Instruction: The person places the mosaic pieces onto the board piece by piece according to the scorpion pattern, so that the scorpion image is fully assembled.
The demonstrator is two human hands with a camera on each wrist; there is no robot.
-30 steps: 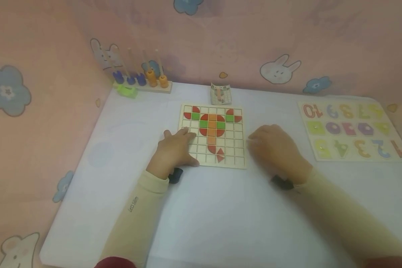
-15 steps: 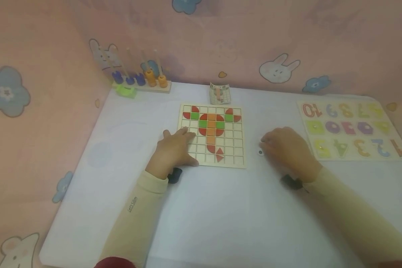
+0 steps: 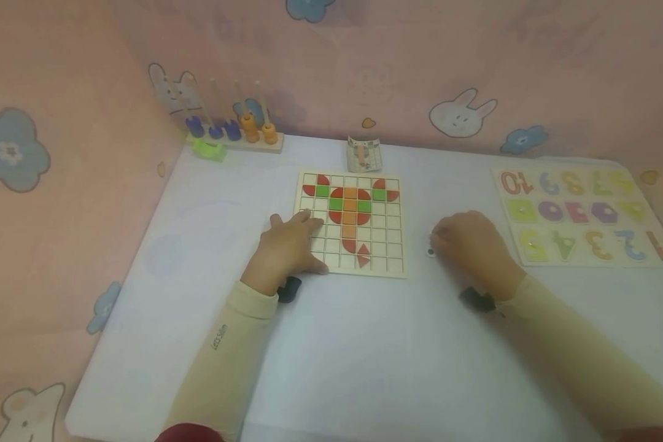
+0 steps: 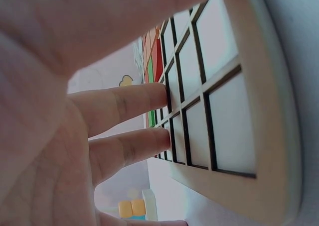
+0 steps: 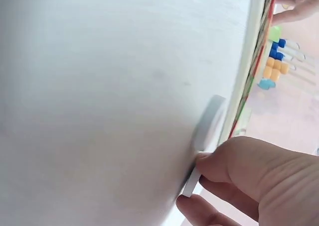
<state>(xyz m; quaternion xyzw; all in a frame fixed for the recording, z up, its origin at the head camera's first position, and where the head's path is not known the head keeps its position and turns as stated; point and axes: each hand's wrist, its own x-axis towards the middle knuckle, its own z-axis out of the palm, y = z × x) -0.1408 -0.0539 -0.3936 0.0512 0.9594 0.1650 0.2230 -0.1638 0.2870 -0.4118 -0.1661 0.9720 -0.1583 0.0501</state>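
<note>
A square wooden grid board lies mid-table, with red, green and orange tiles set in a pattern on it. My left hand rests spread on its left side; in the left wrist view, fingertips touch the grid. To the right of the board, my right hand is down at the table. In the right wrist view its thumb and fingers pinch a thin white piece. Beside it lies a flat white disc; from the head this disc shows a black dot. The pinched piece's face is hidden.
Behind the board stands a small curled pattern card. A peg stacker with blue and orange rings is at back left, a green piece before it. A number puzzle board lies at right.
My right hand has moved right, away from the board's edge, and the white disc beside its fingertips has come into sight. My left hand and the tiles have stayed put.
</note>
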